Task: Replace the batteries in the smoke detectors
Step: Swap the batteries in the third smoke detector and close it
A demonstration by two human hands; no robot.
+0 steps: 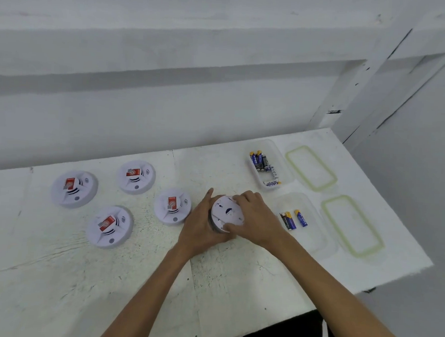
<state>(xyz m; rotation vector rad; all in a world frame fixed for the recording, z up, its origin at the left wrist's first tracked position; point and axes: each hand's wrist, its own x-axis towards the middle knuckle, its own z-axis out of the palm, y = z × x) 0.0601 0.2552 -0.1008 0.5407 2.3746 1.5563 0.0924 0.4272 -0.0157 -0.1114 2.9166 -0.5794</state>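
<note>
Both my hands hold one white smoke detector [226, 212] turned back side up, just above the table's middle. My left hand [200, 224] cups its left and lower rim. My right hand [256, 218] grips its right edge, fingers curled over the back plate. Several other white detectors with red stickers lie face up to the left, the nearest [172, 207] beside my left hand. A far clear tub [282, 156] holds several blue batteries [260, 161]. A nearer clear tub [314, 227] holds two batteries [293, 219].
Two clear lids with green seals lie right of the tubs, one far [311, 168], one near [353, 226], close to the table's right edge. A white wall and shelf frame stand behind the worn white table [129, 280].
</note>
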